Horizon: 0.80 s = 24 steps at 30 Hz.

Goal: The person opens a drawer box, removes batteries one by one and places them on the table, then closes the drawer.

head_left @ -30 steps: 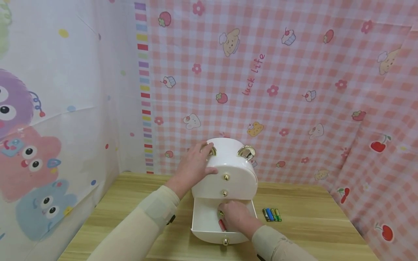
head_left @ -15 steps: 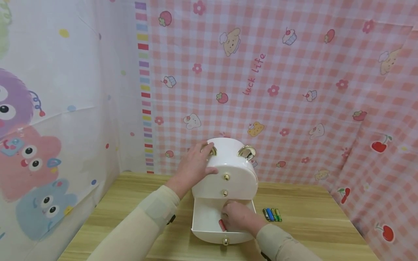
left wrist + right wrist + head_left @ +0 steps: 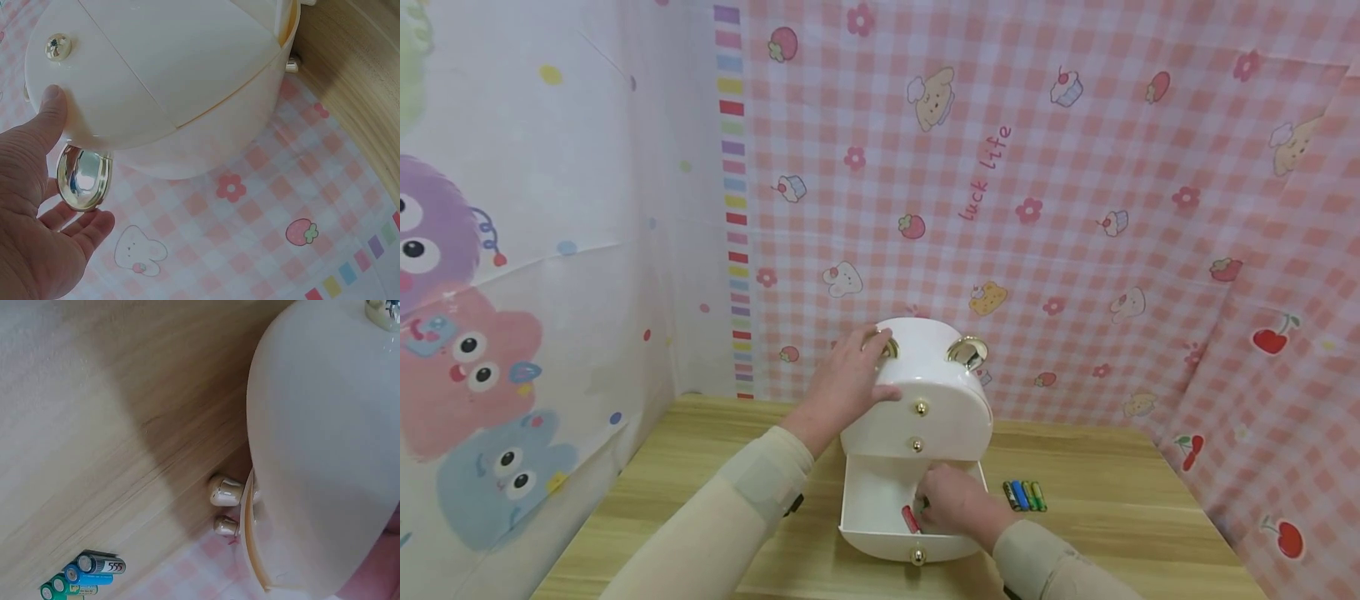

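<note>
A white drawer box [image 3: 925, 354] with gold round ears stands on the table, its bottom drawer [image 3: 867, 500] pulled out. My left hand [image 3: 842, 379] grips the box at the left ear [image 3: 84, 179], thumb against the front and fingers behind the ear. Inside the drawer, my right hand [image 3: 955, 498] has its fingers curled round a small battery; only a dark green bit shows at the fingertips. Just left of that hand a red battery [image 3: 911, 519] lies on the drawer floor. The drawer's front hides most of the right hand in the right wrist view.
Several batteries [image 3: 1024, 495] lie side by side on the wooden table [image 3: 1112, 500], right of the box. Gold knobs [image 3: 917, 556] stick out from the drawer fronts. A pink checked cloth [image 3: 1037, 250] hangs close behind, and a white printed one [image 3: 580, 333] at left.
My right hand has shifted slightly to the right inside the drawer, and the green battery at its fingertips is now mostly covered. The left hand and the box stay in place.
</note>
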Available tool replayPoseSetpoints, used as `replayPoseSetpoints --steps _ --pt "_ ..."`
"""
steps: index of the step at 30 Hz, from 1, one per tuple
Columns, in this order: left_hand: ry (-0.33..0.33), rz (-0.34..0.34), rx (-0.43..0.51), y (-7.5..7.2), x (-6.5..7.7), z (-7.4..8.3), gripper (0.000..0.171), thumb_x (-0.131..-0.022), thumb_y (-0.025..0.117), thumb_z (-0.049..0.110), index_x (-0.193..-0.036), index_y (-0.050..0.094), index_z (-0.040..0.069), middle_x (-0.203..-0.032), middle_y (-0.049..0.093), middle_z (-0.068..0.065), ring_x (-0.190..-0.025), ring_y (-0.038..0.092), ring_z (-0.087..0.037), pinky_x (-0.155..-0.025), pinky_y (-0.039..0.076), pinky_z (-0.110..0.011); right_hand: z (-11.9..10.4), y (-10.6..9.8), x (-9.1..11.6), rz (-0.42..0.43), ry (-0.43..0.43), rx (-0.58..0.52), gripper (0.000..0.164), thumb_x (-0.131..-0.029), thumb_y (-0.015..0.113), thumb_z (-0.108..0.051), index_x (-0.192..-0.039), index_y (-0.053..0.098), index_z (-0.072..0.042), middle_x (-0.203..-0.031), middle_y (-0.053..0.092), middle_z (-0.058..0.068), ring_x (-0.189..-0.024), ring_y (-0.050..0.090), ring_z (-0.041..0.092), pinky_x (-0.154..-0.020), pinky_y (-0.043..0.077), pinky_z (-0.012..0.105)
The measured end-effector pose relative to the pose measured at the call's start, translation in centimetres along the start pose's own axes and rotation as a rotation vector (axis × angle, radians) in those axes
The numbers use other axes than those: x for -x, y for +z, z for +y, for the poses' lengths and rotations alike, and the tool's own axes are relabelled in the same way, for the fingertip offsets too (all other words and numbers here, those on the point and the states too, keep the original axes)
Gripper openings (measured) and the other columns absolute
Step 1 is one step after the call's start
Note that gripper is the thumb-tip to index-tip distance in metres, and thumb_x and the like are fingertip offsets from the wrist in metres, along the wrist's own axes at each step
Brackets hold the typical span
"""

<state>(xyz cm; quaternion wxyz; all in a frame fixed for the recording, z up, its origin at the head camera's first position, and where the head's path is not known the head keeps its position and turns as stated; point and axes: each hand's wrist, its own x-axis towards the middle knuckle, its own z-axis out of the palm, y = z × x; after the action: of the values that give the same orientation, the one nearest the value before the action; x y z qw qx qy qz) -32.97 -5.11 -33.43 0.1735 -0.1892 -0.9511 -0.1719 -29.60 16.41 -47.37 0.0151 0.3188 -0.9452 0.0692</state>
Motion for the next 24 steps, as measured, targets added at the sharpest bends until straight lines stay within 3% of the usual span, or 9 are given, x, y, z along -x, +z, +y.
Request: replayPoseSetpoints --steps 6,14,18,21,24 --pt "0.001 0.004 0.000 0.2 0.0 -0.1 0.093 -0.087 0.087 0.048 -0.163 0.044 0.014 -0.167 0.043 -0.014 -0.151 0.048 -0.037 -0.123 0.046 -0.056 -0.4 0.2 0.2 0.049 0.072 0.047 0.018 -0.069 0.078 -0.004 -0.061 0.067 -0.016 -0.070 0.060 -0.005 -0.064 0.047 0.009 -0.057 0.046 0.027" --pt "-0.007 0.002 0.006 0.1 -0.1 -0.1 0.093 -0.087 0.087 0.048 -0.163 0.044 0.015 -0.168 0.043 -0.014 -0.151 0.048 -0.037 -0.122 0.046 -0.058 -0.5 -0.3 0.4 0.035 0.060 0.106 0.031 -0.066 0.082 -0.010 -0.060 0.053 -0.017 -0.067 0.051 -0.006 -0.063 0.040 0.009 -0.053 0.034 0.029" --pt "-0.008 0.001 0.002 0.1 0.0 -0.1 0.093 -0.087 0.087 0.048 -0.163 0.044 0.015 -0.168 0.043 -0.014 -0.150 0.049 -0.038 -0.121 0.047 -0.059 -0.4 -0.9 0.7 0.032 0.040 0.083 0.036 -0.068 0.082 -0.009 -0.060 0.048 -0.018 -0.063 0.041 -0.009 -0.062 0.034 0.007 -0.053 0.028 0.027" --pt "-0.009 -0.002 0.001 0.1 0.0 -0.1 0.093 -0.087 0.086 0.048 -0.163 0.044 0.015 -0.168 0.042 -0.014 -0.151 0.048 -0.038 -0.121 0.047 -0.059 -0.3 -1.5 1.1 0.028 0.034 0.038 0.035 -0.070 0.082 -0.010 -0.060 0.049 -0.018 -0.062 0.039 -0.011 -0.062 0.033 0.007 -0.053 0.027 0.027" --pt "-0.006 -0.002 -0.001 0.1 0.0 -0.1 0.093 -0.087 0.087 0.048 -0.163 0.044 0.014 -0.168 0.043 -0.015 -0.151 0.048 -0.039 -0.121 0.047 -0.059 -0.1 -2.3 1.4 0.020 0.039 -0.019 0.022 -0.072 0.083 -0.010 -0.066 0.063 -0.015 -0.064 0.050 -0.011 -0.063 0.039 0.007 -0.054 0.035 0.027"
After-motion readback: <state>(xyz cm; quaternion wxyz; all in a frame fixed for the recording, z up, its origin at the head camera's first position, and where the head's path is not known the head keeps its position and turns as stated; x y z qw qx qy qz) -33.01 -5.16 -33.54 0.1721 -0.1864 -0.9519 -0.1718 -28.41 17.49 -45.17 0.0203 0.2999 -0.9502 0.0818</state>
